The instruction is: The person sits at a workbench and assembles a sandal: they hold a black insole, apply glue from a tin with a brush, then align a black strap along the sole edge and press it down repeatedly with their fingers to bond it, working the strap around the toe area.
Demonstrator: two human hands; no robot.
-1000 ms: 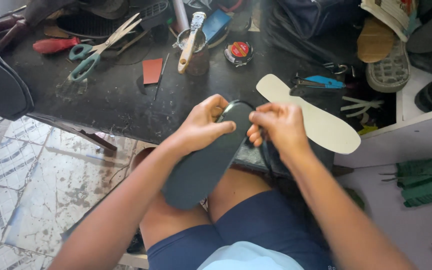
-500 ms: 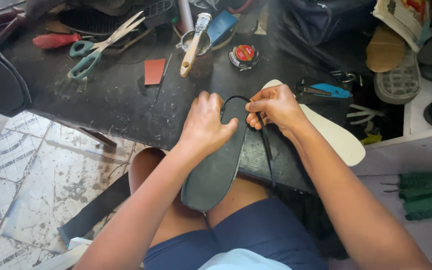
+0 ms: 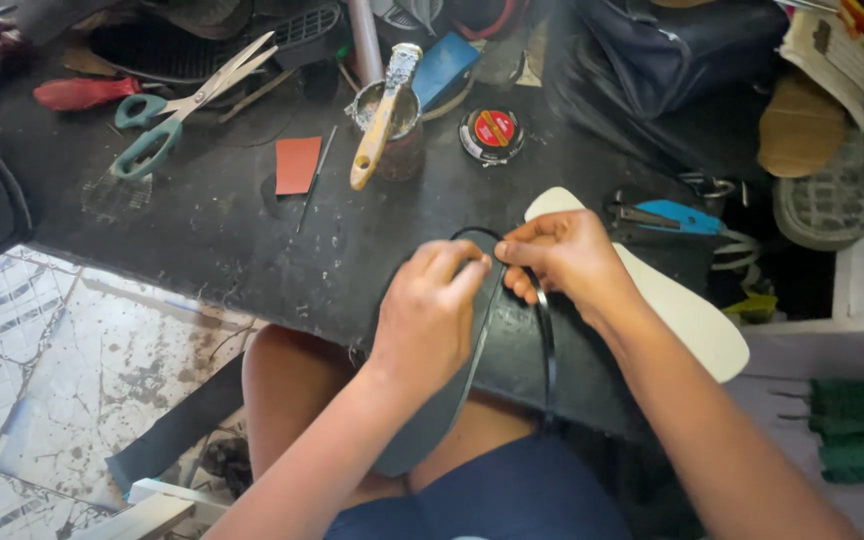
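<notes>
We see a dark, scuffed black workbench; on it lie teal-handled steel scissors, a small red-brown rectangular leather patch, and a round red-lidded polish tin. A glue-crusted pot holding a wooden-handled brush stands between patch and tin; a pale cream flat insole lies at the right edge.

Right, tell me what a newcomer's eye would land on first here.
First, the two hands at centre: the left hand presses a dark sole that juts over the black workbench edge onto the lap, while the right hand pinches a thin black strap looping along it. A pale insole lies under the right wrist. Farther back, teal-handled scissors sit at left, a brush in a pot and a red-lidded tin at centre.
</notes>
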